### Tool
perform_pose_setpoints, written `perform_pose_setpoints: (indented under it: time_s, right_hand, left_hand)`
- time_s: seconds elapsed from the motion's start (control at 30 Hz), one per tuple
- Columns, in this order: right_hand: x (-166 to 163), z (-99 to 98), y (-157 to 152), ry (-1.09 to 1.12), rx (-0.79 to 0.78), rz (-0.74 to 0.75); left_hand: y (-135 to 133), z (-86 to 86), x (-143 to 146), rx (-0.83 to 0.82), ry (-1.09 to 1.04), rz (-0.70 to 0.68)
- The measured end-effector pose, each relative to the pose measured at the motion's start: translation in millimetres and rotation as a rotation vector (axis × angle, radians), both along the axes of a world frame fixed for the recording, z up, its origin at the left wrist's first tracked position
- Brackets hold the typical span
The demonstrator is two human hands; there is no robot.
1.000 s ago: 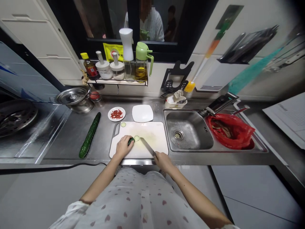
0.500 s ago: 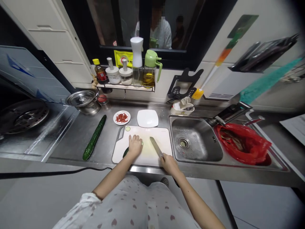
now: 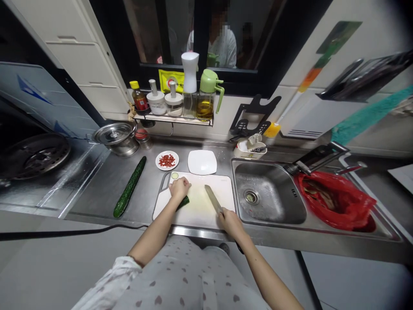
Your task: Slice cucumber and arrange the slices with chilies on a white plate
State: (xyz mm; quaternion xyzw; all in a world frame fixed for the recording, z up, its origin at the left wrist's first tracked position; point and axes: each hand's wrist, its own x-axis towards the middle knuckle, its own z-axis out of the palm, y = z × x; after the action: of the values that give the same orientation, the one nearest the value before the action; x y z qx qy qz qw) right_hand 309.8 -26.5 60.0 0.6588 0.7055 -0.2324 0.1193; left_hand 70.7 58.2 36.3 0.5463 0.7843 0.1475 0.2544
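Steel knife (image 3: 213, 199) clenched in R hand (image 3: 229, 220), L hand (image 3: 179, 187) on board (image 3: 201, 209).

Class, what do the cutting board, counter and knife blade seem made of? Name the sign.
Cutting board: probably plastic, matte white, moulded handle slot. Counter: stainless steel by its look, brushed grey with soft reflections. Knife: blade likely steel, smooth grey.

The cutting board (image 3: 200, 209) lies on the counter (image 3: 97, 189). A cucumber (image 3: 129, 186) lies left of it, the sink (image 3: 271, 204) right of it, and a dish (image 3: 158, 161) and a plate (image 3: 202, 162) behind it.
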Motion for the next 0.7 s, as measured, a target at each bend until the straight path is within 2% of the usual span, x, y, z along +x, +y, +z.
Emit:
perform_pose_setpoints:
  time_s: [0.1, 0.27, 0.5, 0.7]
  right_hand:
    - [-0.8, -0.2, 1.5, 0.003, 0.001, -0.002]
    - [-3.7, 1.8, 3.0, -0.001, -0.022, -0.001]
    - [-6.0, 4.9, 1.9, 0.018, -0.029, 0.002]
    - [-5.9, 6.7, -0.2, 0.018, -0.03, -0.014]
  left_hand:
    - [13.6, -6.0, -15.8, 0.013, -0.035, 0.185]
    - [30.9, -19.5, -32.3, 0.061, -0.012, 0.31]
    - [36.9, -31.0, -40.6, 0.096, 0.105, 0.279]
    - [32.8, -32.8, -41.9, 0.113, 0.179, 0.225]
